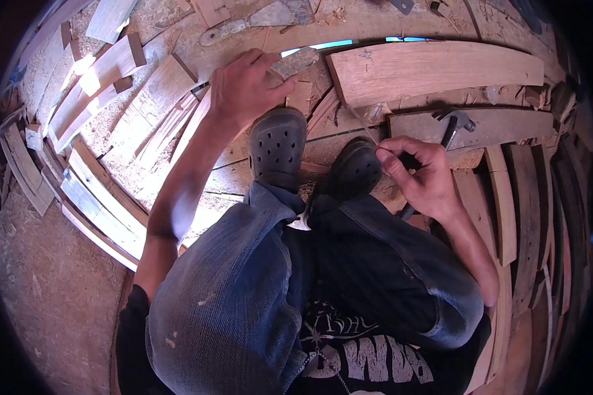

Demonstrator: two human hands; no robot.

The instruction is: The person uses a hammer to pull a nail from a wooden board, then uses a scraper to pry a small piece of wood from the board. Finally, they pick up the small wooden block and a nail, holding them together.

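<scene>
My left hand (pixel 247 89) reaches out beyond my left shoe, gripping a small flat grey, rough-faced block (pixel 295 62) between thumb and fingers; its material I cannot make out. Closer to me, my right hand (pixel 418 174) pinches the end of a thin strip (pixel 364 125) between thumb and forefinger. That strip runs up toward the near left corner of a wide, curved wooden board (pixel 435 71). Just behind my right hand lies a claw hammer (pixel 453 125), its head on another curved board (pixel 501 126) and part of its handle hidden.
Stacked curved wood pieces (pixel 526 210) fill the right side. Cut blocks (pixel 99 85) and long offcuts (pixel 105 191) lie to the left among sawdust. A flat tool with a handle (pixel 257 20) rests at the far side. My dark clogs (pixel 278 145) stand between my hands.
</scene>
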